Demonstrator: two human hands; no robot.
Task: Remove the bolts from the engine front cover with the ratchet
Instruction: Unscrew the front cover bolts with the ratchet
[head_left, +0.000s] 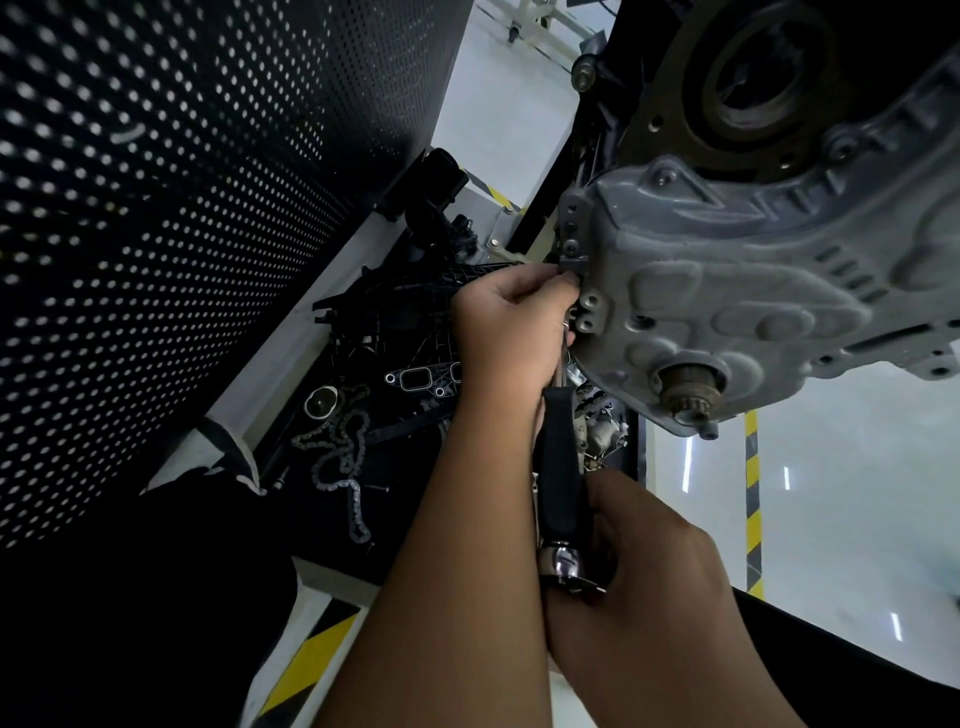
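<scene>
The grey cast engine front cover (737, 280) fills the upper right, with a crank snout (688, 397) sticking out below it. My left hand (511, 332) is curled at the cover's left edge, fingers around the ratchet's head, which is hidden behind them. The ratchet's black handle (558, 467) runs down from there to a chrome end (563, 564). My right hand (654, 561) grips that lower end of the handle. A bolt head (571, 248) shows on the cover's flange just above my left fingers.
A black tray (395, 415) below holds a timing chain (337, 457), a gasket-shaped plastic part (421, 379) and other removed engine pieces. A dark perforated panel (182, 208) rises on the left. Yellow-black hazard tape (752, 509) marks the glossy floor at right.
</scene>
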